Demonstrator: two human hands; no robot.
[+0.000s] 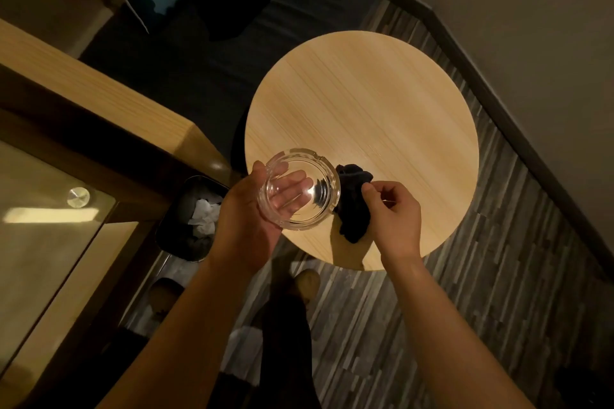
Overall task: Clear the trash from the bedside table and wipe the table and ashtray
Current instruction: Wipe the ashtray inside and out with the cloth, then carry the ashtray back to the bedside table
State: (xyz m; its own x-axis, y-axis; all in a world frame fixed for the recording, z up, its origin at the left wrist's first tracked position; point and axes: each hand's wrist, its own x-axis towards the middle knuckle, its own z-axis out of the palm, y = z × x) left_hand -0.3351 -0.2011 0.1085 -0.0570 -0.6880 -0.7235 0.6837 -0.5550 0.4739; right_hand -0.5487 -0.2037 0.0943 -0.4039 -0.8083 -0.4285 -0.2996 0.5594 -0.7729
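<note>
A: What's nearest the camera?

B: Two bare forearms are reaching up from the bottom edge. Below them a dark trouser leg and a tan shoe [307, 282] are standing on grey striped plank flooring [491, 292].

A: Left hand?

B: Left hand [246, 212] is sitting palm up, fingers cupping under a clear glass ashtray [299, 189], thumb lying on its left rim. The fingers are showing through the glass base. It's round with thick walls and rim notches visible on the far side. No long axis, being round. The open side is facing up toward the camera, tipped slightly. It's lifted, hanging over the near-left edge of the table.

A: Right hand?

B: Right hand [392, 209] is back-up, thumb and forefinger pinching a dark cloth [352, 202], the other fingers curling in. The cloth is crumpled, soft, near black. It's bunching just right of the ashtray, touching or overlapping its right rim, and hanging over the near edge of the table.

A: The table itself?

B: Round top [365, 103], pale wood-grain laminate, grain running near to far. Nothing else is lying on it.

A: Trash?

B: Dark bin [176, 229] is sitting on the floor left of the table, with crumpled white paper [204, 216] showing inside.

A: Further out?

B: A tan wooden unit [99, 90] with a glass panel is filling the left side. A dark skirting board is running along the wall on the right.
</note>
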